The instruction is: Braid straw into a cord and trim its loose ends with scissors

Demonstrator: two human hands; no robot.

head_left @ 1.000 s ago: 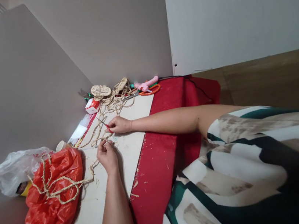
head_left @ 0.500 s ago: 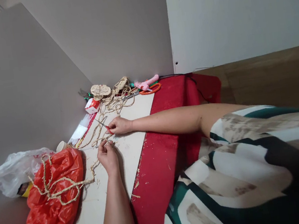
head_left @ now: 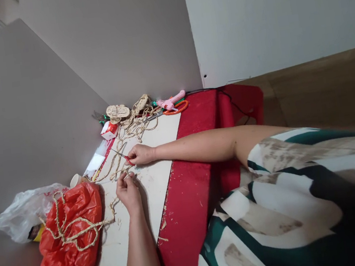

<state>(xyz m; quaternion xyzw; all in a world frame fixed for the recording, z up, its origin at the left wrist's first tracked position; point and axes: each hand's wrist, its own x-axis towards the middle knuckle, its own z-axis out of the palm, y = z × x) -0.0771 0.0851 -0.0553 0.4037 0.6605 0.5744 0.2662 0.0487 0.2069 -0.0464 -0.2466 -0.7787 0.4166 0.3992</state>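
My right hand [head_left: 142, 153] is closed on small red-handled scissors [head_left: 128, 160], whose thin blades point up and left, away from me. Just below it, my left hand [head_left: 128, 190] pinches a braided straw rope [head_left: 116, 201] between thumb and fingers. One stretch of that rope runs left from my left hand and lies in loops over a red plastic bag [head_left: 69, 236]. More rope curves over the white board [head_left: 113, 243] beyond both hands. The fingertips of the two hands are close together but apart.
At the far end lie woven straw soles [head_left: 117, 111], a tangle of rope, a pink glue gun [head_left: 169, 102], orange-handled scissors [head_left: 182, 106] and a red-and-white box [head_left: 109, 130]. A paper cup [head_left: 76, 180] and a clear bag [head_left: 23, 212] stand left. Straw scraps dot the red cloth [head_left: 182, 211].
The view has shifted slightly. My hands keep nearly the same pose, with the scissors and rope still held.
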